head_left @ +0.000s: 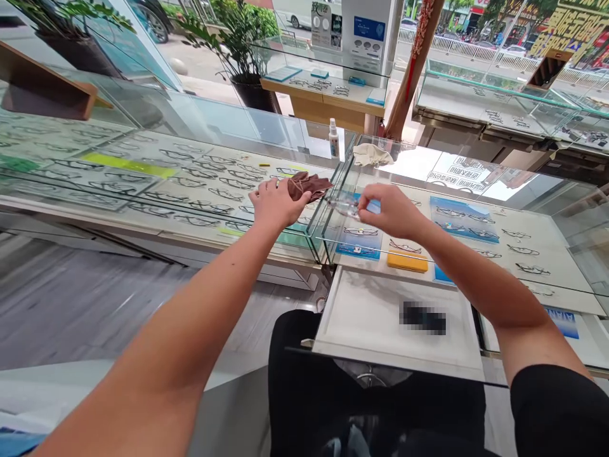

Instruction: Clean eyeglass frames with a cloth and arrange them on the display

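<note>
My left hand [273, 204] grips a crumpled brown cloth [308, 185] on top of the glass display counter [200, 136]. My right hand [390, 209] holds a pair of clear-framed glasses [343, 204] just above the glass, to the right of the cloth. The two hands are close together, about a hand's width apart. Rows of eyeglass frames [204, 184] lie inside the case under the glass. A pulled-out white drawer tray [380, 317] sits below my right arm.
A small spray bottle [333, 138] and a pale folded cloth [372, 154] stand on the glass farther back. A yellow block [407, 261] lies inside the right case. Potted plants [242, 44] and other display counters [495, 95] are behind. Grey floor lies to the left.
</note>
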`<action>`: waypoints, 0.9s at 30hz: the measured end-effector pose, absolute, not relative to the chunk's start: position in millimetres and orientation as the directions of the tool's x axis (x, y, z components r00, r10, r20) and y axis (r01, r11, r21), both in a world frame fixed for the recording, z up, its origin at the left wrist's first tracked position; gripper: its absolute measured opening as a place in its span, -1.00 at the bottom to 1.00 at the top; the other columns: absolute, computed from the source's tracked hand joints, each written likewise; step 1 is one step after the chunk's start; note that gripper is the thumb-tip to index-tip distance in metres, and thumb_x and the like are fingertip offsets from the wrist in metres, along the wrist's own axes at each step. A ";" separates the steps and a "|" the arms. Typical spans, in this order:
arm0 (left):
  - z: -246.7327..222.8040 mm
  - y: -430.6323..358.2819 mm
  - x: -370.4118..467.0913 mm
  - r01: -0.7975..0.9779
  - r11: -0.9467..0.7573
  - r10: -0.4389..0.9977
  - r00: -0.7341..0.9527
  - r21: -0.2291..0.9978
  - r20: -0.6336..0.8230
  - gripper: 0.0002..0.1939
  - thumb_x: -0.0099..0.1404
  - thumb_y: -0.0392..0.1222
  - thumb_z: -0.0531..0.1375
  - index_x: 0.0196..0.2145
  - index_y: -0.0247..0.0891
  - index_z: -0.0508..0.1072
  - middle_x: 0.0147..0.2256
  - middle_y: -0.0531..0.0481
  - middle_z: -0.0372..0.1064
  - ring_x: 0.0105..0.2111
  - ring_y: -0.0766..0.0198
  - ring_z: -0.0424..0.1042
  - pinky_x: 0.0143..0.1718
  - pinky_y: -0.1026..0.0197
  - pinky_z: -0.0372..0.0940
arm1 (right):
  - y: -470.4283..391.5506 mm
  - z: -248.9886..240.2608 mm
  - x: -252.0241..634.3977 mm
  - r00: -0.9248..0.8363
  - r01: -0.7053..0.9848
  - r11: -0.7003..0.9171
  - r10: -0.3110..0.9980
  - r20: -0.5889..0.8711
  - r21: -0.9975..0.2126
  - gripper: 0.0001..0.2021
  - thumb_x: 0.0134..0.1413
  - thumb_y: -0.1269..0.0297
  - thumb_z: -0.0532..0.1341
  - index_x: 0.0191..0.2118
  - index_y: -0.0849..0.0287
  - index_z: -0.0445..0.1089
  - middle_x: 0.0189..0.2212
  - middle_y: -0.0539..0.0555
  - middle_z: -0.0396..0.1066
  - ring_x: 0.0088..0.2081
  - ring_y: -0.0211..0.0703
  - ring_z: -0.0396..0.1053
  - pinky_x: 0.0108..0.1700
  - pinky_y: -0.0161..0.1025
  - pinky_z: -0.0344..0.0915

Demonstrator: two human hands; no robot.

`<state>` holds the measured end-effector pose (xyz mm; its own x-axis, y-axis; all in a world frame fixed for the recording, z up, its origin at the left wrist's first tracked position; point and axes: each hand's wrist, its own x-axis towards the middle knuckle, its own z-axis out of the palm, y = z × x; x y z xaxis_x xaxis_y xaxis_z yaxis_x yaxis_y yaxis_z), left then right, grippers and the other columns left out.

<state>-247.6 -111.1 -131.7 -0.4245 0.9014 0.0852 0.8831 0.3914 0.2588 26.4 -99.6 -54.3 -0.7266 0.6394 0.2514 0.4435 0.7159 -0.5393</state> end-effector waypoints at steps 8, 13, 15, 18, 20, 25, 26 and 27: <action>-132.4 -111.3 -249.6 0.882 0.377 0.904 -0.417 0.283 0.092 -0.11 0.41 0.34 -0.08 0.43 -0.35 0.29 0.50 -0.45 0.11 0.51 -0.38 0.04 0.47 -0.46 -0.04 | -204.5 -102.7 38.6 -0.799 0.596 0.513 0.457 -0.392 -0.617 -0.85 0.06 0.46 0.36 -0.45 0.14 0.44 -0.37 0.02 0.54 -0.27 -0.16 0.40 -0.26 -0.27 0.19; -132.9 -110.9 -250.6 0.881 0.378 0.903 -0.419 0.285 0.098 -0.11 0.41 0.36 -0.08 0.43 -0.33 0.29 0.49 -0.47 0.13 0.50 -0.40 0.04 0.46 -0.46 -0.04 | -153.8 -169.5 49.5 -0.589 0.748 0.296 0.709 -0.388 -0.594 -0.90 0.08 0.42 0.31 -0.43 0.13 0.49 -0.32 -0.01 0.58 -0.24 -0.16 0.47 -0.23 -0.30 0.27; -132.0 -111.5 -250.5 0.882 0.376 0.905 -0.415 0.285 0.089 -0.11 0.42 0.36 -0.08 0.43 -0.33 0.28 0.49 -0.46 0.11 0.51 -0.40 0.02 0.47 -0.46 -0.05 | -123.8 -188.0 53.5 -0.529 0.765 0.276 0.784 -0.324 -0.582 -0.89 0.15 0.35 0.25 -0.39 0.14 0.49 -0.37 -0.01 0.55 -0.29 -0.16 0.45 -0.25 -0.28 0.28; -130.2 -113.1 -249.5 0.882 0.382 0.908 -0.414 0.276 0.066 -0.09 0.42 0.36 -0.10 0.45 -0.35 0.26 0.51 -0.44 0.09 0.52 -0.38 0.01 0.47 -0.45 -0.05 | -74.2 -208.7 57.0 -0.449 0.773 0.277 0.874 -0.185 -0.570 -0.85 0.18 0.32 0.18 -0.39 0.14 0.47 -0.37 0.03 0.56 -0.27 -0.12 0.46 -0.20 -0.25 0.31; -129.5 -114.4 -248.9 0.882 0.387 0.907 -0.416 0.268 0.063 -0.09 0.42 0.36 -0.11 0.46 -0.33 0.25 0.51 -0.42 0.08 0.52 -0.36 0.01 0.48 -0.44 -0.05 | -40.4 -218.5 57.3 -0.405 0.778 0.299 0.911 -0.076 -0.553 -0.83 0.20 0.31 0.15 -0.35 0.13 0.47 -0.26 0.08 0.59 -0.17 -0.05 0.48 -0.12 -0.20 0.35; -130.5 -116.9 -248.8 0.882 0.392 0.903 -0.423 0.262 0.073 -0.08 0.41 0.35 -0.10 0.46 -0.35 0.25 0.51 -0.42 0.09 0.51 -0.34 0.02 0.48 -0.43 -0.04 | 31.4 -229.4 47.1 -0.386 0.805 0.391 0.916 0.106 -0.447 -0.82 0.24 0.33 0.16 -0.23 0.15 0.53 -0.10 0.23 0.58 0.02 0.14 0.40 0.08 0.01 0.33; -130.9 -117.4 -249.0 0.882 0.390 0.903 -0.422 0.264 0.075 -0.09 0.41 0.35 -0.09 0.46 -0.36 0.26 0.51 -0.42 0.09 0.52 -0.34 0.02 0.48 -0.43 -0.04 | 41.8 -229.7 42.9 -0.395 0.813 0.406 0.911 0.116 -0.418 -0.81 0.25 0.35 0.15 -0.22 0.16 0.55 -0.10 0.25 0.58 0.03 0.17 0.39 0.09 0.03 0.32; -131.4 -117.9 -249.1 0.882 0.388 0.904 -0.421 0.266 0.078 -0.09 0.41 0.34 -0.09 0.46 -0.35 0.26 0.52 -0.42 0.08 0.52 -0.34 0.02 0.48 -0.43 -0.04 | 50.6 -229.8 38.2 -0.408 0.820 0.420 0.905 0.118 -0.389 -0.79 0.26 0.36 0.15 -0.21 0.18 0.56 -0.09 0.28 0.58 0.03 0.19 0.38 0.09 0.03 0.31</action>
